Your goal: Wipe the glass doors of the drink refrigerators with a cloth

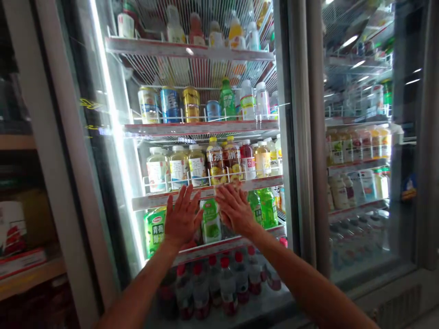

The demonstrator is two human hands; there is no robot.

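Note:
Both hands are raised before a lit drinks fridge, holding nothing. My left hand (pixel 182 217) has its fingers stretched and a little apart, in front of the fourth shelf, between a green-labelled bottle (pixel 154 230) and a green-and-white bottle (pixel 211 221). Just right of the latter, my right hand (pixel 235 208) reaches up with fingers extended, its tips overlapping the price rail (pixel 260 183) below the iced tea bottles (pixel 216 162). Reflections suggest glass in front of the shelves; whether the hands touch it I cannot tell. Green drink bottles (pixel 267 208) stand right of my right hand.
Cans (pixel 170 105) and bottles fill the shelf above; more bottles (pixel 236 34) are higher up. Red-capped water bottles (pixel 228 285) stand at the bottom. A metal door frame (pixel 305 137) divides this fridge from another glass-fronted one (pixel 360 246). Wooden shelving (pixel 30 276) is at left.

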